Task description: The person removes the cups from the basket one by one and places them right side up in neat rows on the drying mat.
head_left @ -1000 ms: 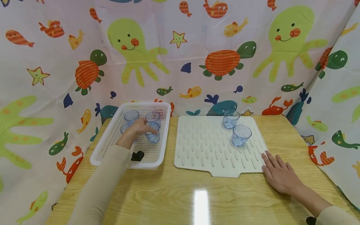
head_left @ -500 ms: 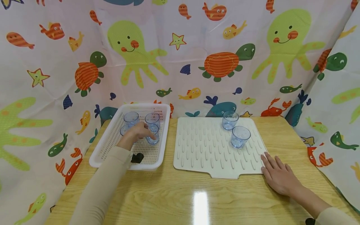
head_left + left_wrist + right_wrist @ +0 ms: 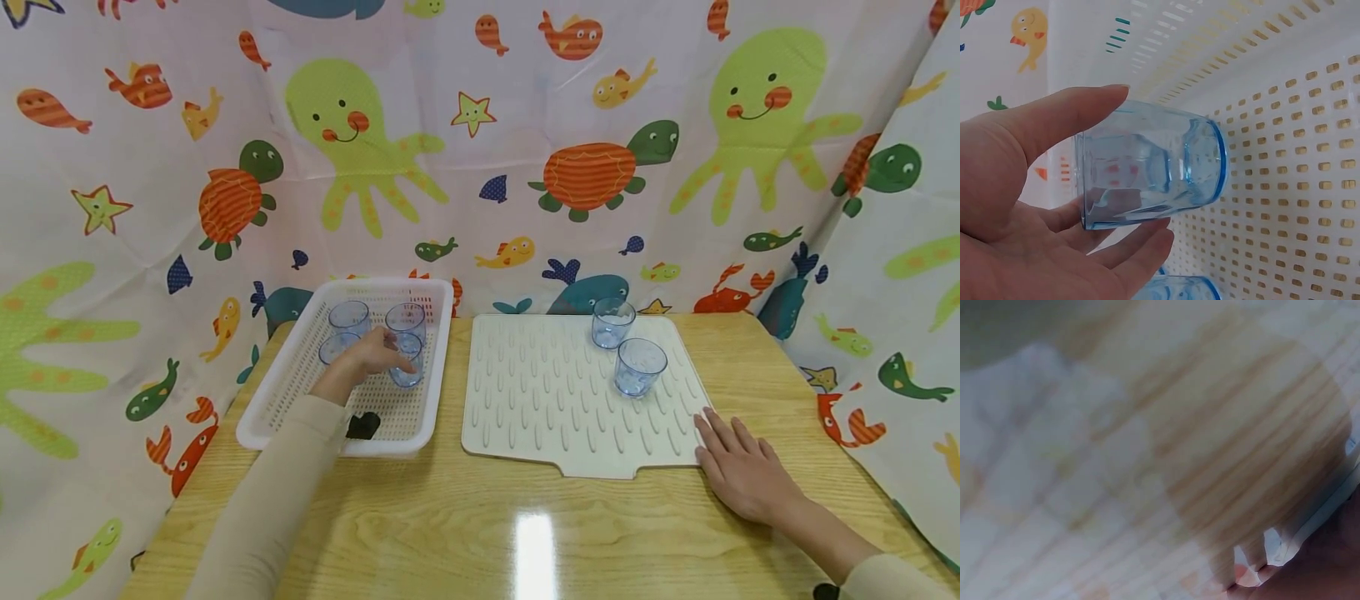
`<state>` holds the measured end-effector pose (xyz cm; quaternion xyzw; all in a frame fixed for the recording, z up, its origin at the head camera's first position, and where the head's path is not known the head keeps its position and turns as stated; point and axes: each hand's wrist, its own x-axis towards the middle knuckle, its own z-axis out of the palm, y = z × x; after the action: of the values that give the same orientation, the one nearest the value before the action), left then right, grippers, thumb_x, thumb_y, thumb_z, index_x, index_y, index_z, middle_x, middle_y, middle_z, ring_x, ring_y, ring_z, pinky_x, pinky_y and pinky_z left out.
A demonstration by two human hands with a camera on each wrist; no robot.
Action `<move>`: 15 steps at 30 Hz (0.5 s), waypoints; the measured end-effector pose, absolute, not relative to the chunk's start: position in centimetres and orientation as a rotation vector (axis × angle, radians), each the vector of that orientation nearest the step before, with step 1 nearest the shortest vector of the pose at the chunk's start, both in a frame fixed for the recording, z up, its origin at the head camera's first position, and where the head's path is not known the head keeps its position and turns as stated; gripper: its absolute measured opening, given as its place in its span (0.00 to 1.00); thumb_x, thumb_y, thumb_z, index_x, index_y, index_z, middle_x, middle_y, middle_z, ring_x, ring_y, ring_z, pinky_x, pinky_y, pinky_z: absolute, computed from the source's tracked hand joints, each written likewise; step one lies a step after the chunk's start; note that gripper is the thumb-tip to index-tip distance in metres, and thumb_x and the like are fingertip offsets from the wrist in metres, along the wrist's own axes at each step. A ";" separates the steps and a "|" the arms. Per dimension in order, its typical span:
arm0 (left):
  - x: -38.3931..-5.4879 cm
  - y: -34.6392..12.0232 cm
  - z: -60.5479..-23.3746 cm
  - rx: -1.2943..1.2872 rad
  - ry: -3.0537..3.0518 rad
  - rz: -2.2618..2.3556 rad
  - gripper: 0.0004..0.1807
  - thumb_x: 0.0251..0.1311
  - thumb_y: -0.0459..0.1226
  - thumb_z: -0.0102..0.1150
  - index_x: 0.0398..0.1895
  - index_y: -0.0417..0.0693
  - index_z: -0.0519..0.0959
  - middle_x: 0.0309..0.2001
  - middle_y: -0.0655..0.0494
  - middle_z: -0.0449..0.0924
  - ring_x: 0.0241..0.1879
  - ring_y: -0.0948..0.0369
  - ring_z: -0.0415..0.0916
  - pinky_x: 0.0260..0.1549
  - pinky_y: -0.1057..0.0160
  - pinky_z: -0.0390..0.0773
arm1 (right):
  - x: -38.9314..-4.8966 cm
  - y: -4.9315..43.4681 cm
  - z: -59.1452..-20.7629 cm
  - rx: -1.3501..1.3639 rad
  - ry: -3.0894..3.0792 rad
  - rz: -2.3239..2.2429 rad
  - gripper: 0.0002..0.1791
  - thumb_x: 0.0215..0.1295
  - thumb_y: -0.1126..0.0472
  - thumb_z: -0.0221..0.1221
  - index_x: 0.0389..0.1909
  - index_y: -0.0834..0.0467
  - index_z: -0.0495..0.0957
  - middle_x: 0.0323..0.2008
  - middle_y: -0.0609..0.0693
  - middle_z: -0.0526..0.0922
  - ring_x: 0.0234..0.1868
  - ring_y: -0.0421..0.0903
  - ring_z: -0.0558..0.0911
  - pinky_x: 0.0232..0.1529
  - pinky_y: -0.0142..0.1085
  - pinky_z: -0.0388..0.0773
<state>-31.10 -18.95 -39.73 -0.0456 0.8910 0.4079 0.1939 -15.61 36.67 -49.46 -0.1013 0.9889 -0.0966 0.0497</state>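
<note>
"Two glasses (image 3: pixel 641 367) on the board (image 3: pixel 547 400); why hold that other glass (image 3: pixel 1147 165) so?"

"In the basket (image 3: pixel 442 350), the left hand (image 3: pixel 371 356) grips its sides, presumably for balance. The right hand (image 3: pixel 742 465) lies straight-fingered at the board's edge, maybe bracing it."

The cup (image 3: pixel 1147 169) is smooth, glossy and see-through, either glass or clear plastic. The basket (image 3: pixel 439 375) looks like moulded plastic, with a smooth rim and a base pierced by small slots. The board (image 3: pixel 525 392) has a duller finish broken by raised ridges; its material is hard to tell. Wood grain runs across the glossy counter (image 3: pixel 427 517), which reflects a bright streak. The curtain (image 3: pixel 480 200) appears to be matt, lightly creased cloth, and the sleeve (image 3: pixel 277 492) is matt cloth.
</note>
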 end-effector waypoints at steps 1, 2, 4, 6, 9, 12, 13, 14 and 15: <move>-31.0 -19.0 -39.7 -0.121 2.498 1.148 0.46 0.57 0.39 0.73 0.73 0.35 0.57 0.72 0.34 0.62 0.70 0.37 0.61 0.69 0.37 0.63 | -15.6 36.7 -49.5 -0.309 3.012 -0.297 0.35 0.84 0.46 0.36 0.79 0.66 0.53 0.78 0.69 0.53 0.73 0.78 0.52 0.62 0.78 0.50; -31.0 -19.1 -39.7 -0.115 2.493 1.157 0.46 0.57 0.39 0.73 0.73 0.35 0.57 0.72 0.33 0.63 0.71 0.37 0.61 0.69 0.37 0.63 | -15.6 36.7 -49.5 -0.306 3.009 -0.300 0.35 0.84 0.46 0.36 0.79 0.66 0.53 0.78 0.69 0.53 0.73 0.78 0.51 0.63 0.77 0.49; -30.9 -19.4 -39.6 -0.106 2.487 1.165 0.46 0.57 0.40 0.73 0.73 0.36 0.58 0.71 0.34 0.64 0.71 0.38 0.61 0.69 0.36 0.62 | -15.6 36.7 -49.5 -0.307 3.009 -0.303 0.35 0.84 0.46 0.36 0.79 0.66 0.53 0.78 0.69 0.53 0.73 0.79 0.52 0.63 0.78 0.49; -30.7 -19.6 -39.4 -0.090 2.484 1.165 0.46 0.58 0.42 0.73 0.74 0.36 0.59 0.71 0.35 0.64 0.70 0.38 0.62 0.69 0.35 0.62 | -15.6 36.6 -49.5 -0.305 3.007 -0.302 0.35 0.84 0.46 0.36 0.79 0.66 0.54 0.77 0.69 0.54 0.73 0.79 0.52 0.62 0.78 0.49; -30.6 -20.0 -38.9 -0.060 2.482 1.185 0.46 0.58 0.44 0.73 0.73 0.36 0.60 0.70 0.35 0.65 0.69 0.39 0.63 0.69 0.36 0.62 | -15.6 36.7 -49.6 -0.306 3.007 -0.297 0.35 0.84 0.46 0.36 0.79 0.66 0.54 0.77 0.70 0.54 0.73 0.79 0.52 0.62 0.78 0.49; -30.6 -20.3 -38.3 -0.004 2.484 1.223 0.46 0.58 0.44 0.73 0.74 0.36 0.60 0.69 0.35 0.66 0.69 0.38 0.62 0.69 0.36 0.62 | -15.6 36.6 -49.5 -0.303 3.006 -0.294 0.35 0.84 0.46 0.36 0.79 0.66 0.54 0.77 0.69 0.54 0.73 0.79 0.52 0.62 0.78 0.49; -30.6 -20.4 -38.1 0.006 2.483 1.243 0.46 0.58 0.43 0.73 0.74 0.38 0.60 0.69 0.35 0.66 0.69 0.38 0.62 0.69 0.36 0.62 | -15.6 36.6 -49.5 -0.303 3.007 -0.294 0.35 0.84 0.46 0.36 0.79 0.66 0.54 0.77 0.69 0.54 0.73 0.79 0.52 0.62 0.78 0.50; -30.6 -20.5 -38.0 0.011 2.487 1.257 0.46 0.58 0.43 0.73 0.74 0.39 0.60 0.69 0.36 0.66 0.69 0.39 0.62 0.69 0.36 0.62 | -15.7 36.6 -49.5 -0.303 3.008 -0.293 0.35 0.84 0.46 0.36 0.79 0.66 0.54 0.77 0.69 0.54 0.73 0.79 0.52 0.62 0.78 0.50; -30.6 -20.6 -37.9 0.022 2.489 1.272 0.46 0.58 0.43 0.73 0.75 0.40 0.60 0.69 0.37 0.66 0.69 0.39 0.62 0.69 0.37 0.62 | -15.7 36.6 -49.5 -0.304 3.010 -0.292 0.35 0.84 0.46 0.36 0.79 0.66 0.54 0.77 0.69 0.53 0.73 0.79 0.52 0.62 0.78 0.50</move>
<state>-30.63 -20.56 -37.86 0.0078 0.8772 0.4481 0.1722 -15.67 36.61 -49.48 -0.0998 0.9890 -0.0961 0.0513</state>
